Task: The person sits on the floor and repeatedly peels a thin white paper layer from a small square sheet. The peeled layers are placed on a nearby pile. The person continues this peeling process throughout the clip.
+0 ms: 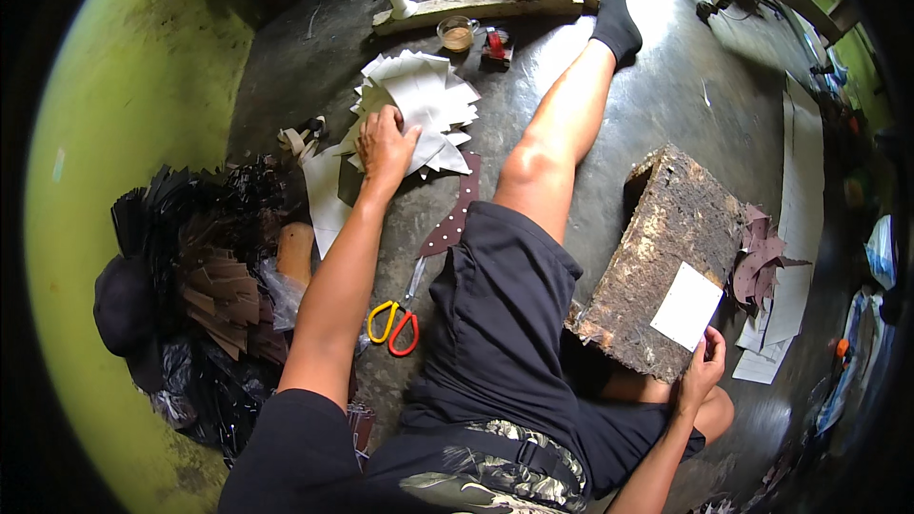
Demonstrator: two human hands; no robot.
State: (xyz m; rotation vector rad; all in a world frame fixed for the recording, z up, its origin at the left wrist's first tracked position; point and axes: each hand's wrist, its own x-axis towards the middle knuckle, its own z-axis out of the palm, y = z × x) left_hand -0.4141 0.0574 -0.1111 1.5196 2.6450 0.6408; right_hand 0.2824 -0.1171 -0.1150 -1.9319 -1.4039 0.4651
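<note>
My left hand (385, 148) rests on the left side of a fanned pile of white cut pieces (433, 105), fingers slightly bent and thumb apart. On the right, a rough brown block (657, 238) leans near my bent leg. A square white card (687, 306) lies flat on its face. My right hand (702, 371) is at the card's lower corner by the block's edge, thumb and fingers closed around that corner. Scissors (392, 326) with one yellow and one red handle lie beside my thigh, below a dark maroon piece with white dots (455, 214).
Dark and brown cut pieces (224, 295) heap beside the green wall (105, 114). Maroon pieces (759, 257) and long white sheets (802, 200) lie right of the block. A glass cup (458, 35) and a small red-and-black box (496, 46) stand ahead, near a pale frame (476, 8).
</note>
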